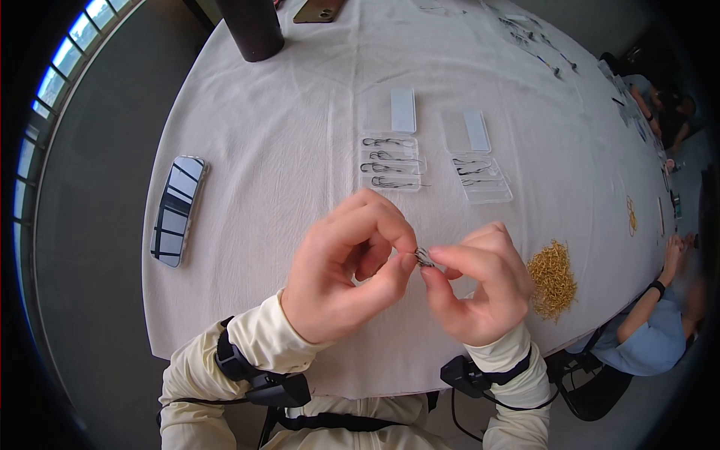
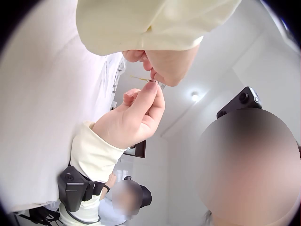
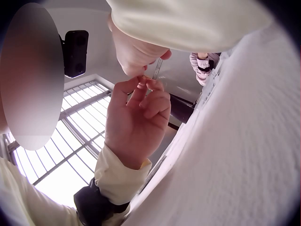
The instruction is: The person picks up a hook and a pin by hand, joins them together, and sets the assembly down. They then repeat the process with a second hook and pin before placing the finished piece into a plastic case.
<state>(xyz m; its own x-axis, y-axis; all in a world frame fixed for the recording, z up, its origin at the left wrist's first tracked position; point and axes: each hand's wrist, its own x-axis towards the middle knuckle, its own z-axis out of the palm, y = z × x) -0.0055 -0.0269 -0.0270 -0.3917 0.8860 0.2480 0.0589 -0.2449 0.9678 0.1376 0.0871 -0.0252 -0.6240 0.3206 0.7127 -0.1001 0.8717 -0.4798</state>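
Observation:
In the head view my left hand [image 1: 349,262] and right hand [image 1: 484,281] meet over the front of the table. Thumb and fingertips of both pinch a small bundle of dark grey, looped strands [image 1: 424,258]. A thin gold sliver [image 2: 137,77] sticks out at the fingertips in the left wrist view. The fingers hide most of the bundle. Just beyond the hands lie two clear plastic cases with raised lids, a left case [image 1: 365,187] and a right case [image 1: 491,196], holding dark strands in their compartments. Right of my right hand is a pile of small gold pieces [image 1: 553,281].
A phone [image 1: 180,211] lies at the table's left edge. At the back stand a dark cup [image 1: 253,34] and another phone [image 1: 318,10]. Thin dark items [image 1: 536,49] lie far right. Another person [image 1: 649,334] sits at the right edge of the white tablecloth [image 1: 247,150].

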